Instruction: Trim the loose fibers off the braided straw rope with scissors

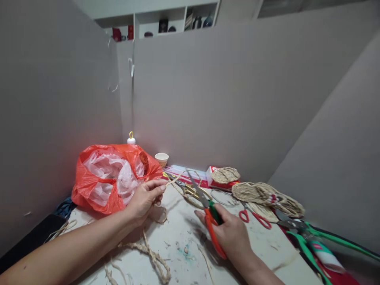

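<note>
My left hand (145,200) pinches a thin pale straw strand (177,178) between thumb and fingertips. The strand loops off to the right, close to the tip of the scissors. In my right hand (233,231) is a pair of scissors (202,196) with orange and green handles, its blades pointing up and left and looking close together. Whether the blades touch the strand I cannot tell. Below my left wrist, a braided straw cord (157,261) lies on the white tabletop (181,221), with its upper part partly behind the hand.
A red plastic bag (89,186) stands at the left, a paper cup (162,159) behind it. Gold-handled scissors (194,196), woven straw soles (252,194), red-handled scissors (258,219) and green-handled shears (303,233) lie along the back and right. Grey walls (222,99) enclose the table.
</note>
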The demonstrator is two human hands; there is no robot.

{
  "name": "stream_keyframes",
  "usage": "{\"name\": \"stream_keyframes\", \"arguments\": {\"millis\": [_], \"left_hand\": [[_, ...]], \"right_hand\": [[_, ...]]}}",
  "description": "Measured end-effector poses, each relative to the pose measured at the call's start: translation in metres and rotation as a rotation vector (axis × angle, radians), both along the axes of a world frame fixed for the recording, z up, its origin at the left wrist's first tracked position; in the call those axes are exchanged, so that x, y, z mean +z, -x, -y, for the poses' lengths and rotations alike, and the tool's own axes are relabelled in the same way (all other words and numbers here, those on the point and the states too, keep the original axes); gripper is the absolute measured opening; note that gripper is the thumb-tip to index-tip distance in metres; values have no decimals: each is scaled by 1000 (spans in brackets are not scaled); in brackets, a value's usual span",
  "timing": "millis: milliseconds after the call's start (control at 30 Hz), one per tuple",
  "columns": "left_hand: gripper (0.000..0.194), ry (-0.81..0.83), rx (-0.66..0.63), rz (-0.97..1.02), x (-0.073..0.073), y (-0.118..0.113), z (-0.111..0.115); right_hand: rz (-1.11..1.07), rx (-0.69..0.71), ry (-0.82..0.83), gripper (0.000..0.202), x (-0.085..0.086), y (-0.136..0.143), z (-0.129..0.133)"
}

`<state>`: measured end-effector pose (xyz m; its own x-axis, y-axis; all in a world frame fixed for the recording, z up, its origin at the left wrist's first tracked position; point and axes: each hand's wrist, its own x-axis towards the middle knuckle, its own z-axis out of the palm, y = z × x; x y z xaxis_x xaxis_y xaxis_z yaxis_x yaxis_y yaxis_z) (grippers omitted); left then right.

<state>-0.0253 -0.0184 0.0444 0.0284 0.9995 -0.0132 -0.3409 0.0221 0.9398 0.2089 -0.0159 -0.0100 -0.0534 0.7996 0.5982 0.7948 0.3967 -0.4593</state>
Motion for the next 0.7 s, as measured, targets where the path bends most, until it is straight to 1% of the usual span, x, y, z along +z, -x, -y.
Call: {"name": "stream_keyframes", "arguments": {"millis": [100, 200, 300, 400, 500, 567, 633, 700], "left_hand": [[30, -60, 19, -72, -10, 3, -6], [26, -91, 67, -88, -12, 3, -16], [18, -98, 57, -95, -2, 3, -25], [12, -113, 81, -52, 15, 7, -30], [6, -142, 132, 19, 30, 17, -28], [3, -139, 156, 76, 35, 25, -23], [16, -129, 173, 143, 34, 31, -15], [29, -118, 178, 218, 30, 36, -7]], "right_hand": [[4, 4, -70, 32, 0, 2, 0], [-14, 14, -89, 30, 4, 2, -1], [20, -6, -106, 27, 5, -1, -2], [47, -7, -112, 28, 2, -4, -3], [82, 6, -96, 32, -2, -6, -2], [109, 21, -88, 32, -4, -6, 0], [136, 19, -82, 33, -5, -5, 3], [160, 3, -83, 34, -6, -4, 7]]}}
